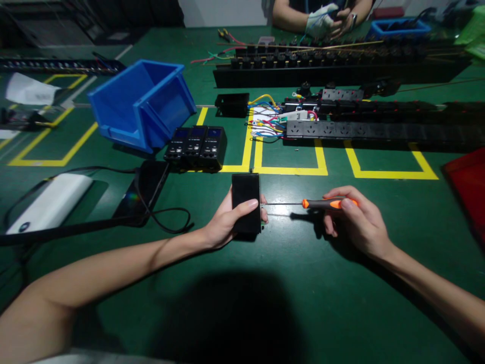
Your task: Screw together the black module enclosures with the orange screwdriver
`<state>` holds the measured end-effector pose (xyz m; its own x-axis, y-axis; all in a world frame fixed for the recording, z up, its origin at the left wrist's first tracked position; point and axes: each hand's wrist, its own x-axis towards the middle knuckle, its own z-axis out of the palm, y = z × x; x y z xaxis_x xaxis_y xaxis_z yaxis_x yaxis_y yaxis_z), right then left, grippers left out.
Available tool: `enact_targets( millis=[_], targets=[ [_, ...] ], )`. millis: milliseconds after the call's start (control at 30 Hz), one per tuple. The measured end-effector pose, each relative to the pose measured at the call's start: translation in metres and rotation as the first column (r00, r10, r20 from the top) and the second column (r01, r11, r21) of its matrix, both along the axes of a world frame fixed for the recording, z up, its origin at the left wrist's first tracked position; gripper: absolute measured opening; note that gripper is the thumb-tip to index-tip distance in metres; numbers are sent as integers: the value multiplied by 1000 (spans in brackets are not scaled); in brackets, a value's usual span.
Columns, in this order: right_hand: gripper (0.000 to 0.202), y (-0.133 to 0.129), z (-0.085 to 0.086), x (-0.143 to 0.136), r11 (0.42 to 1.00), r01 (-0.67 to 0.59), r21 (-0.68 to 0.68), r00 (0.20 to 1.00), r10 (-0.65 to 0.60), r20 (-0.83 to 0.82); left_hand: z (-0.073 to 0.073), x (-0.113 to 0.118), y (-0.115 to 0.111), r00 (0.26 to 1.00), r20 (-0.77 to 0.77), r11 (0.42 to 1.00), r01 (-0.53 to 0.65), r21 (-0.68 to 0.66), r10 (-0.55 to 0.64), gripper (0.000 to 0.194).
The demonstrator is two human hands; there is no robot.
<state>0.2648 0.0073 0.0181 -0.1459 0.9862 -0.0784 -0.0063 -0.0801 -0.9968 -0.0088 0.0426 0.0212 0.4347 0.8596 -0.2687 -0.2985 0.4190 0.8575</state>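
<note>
Forearms (166, 255) angled inward | left fingers (246, 208) clasp black module (245, 188) | right fingers (350, 192) grip screwdriver (318, 203) (pointed at module)

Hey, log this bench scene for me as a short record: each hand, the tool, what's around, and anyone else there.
Left hand: gripping a black rectangular box, thumb across its face
Right hand: holding an orange-and-black screwdriver by its handle
Tool position: roughly level in the picture, tip at the box's right-hand edge
Surface: green table with yellow tape outlines
Nearby: three black modules beside a blue bin
Beyond: black socket strip with loose colored wires at its left end
Other person: across the table, white glove visible
</note>
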Motion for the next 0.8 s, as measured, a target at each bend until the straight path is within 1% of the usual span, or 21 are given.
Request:
enact_targets(
  millis=[133,267,333,467,567,700,800],
  targets=[
    [26,-1,-1,0,1000,3,0,1000,-3,-17,-4,-3,1,998,-6,997,62,39,-61,50],
    [27,-1,1,-1,1000,5,-3,1000,-5,-16,-8,-5,2,994,-6,994,105,18,-105,57],
    [26,-1,0,-1,1000,5,-1,1000,-5,-12,-7,-5,2,995,-16,995,96,-1,-96,58],
    [27,-2,0,-1,1000,11,7,1000,-11,-3,-2,-4,2,998,-17,998,56,-41,-56,51],
    [26,-2,-1,-1,999,17,35,1000,-18,18,0,-3,2,998,-8,997,61,-49,-61,48],
    [20,-1,0,1,997,18,71,998,-23,62,-2,-4,4,998,0,997,70,-39,-70,47],
    [19,-1,1,1,992,36,118,993,-49,108,-5,-5,3,999,-16,997,45,-62,-46,51]
  ],
)
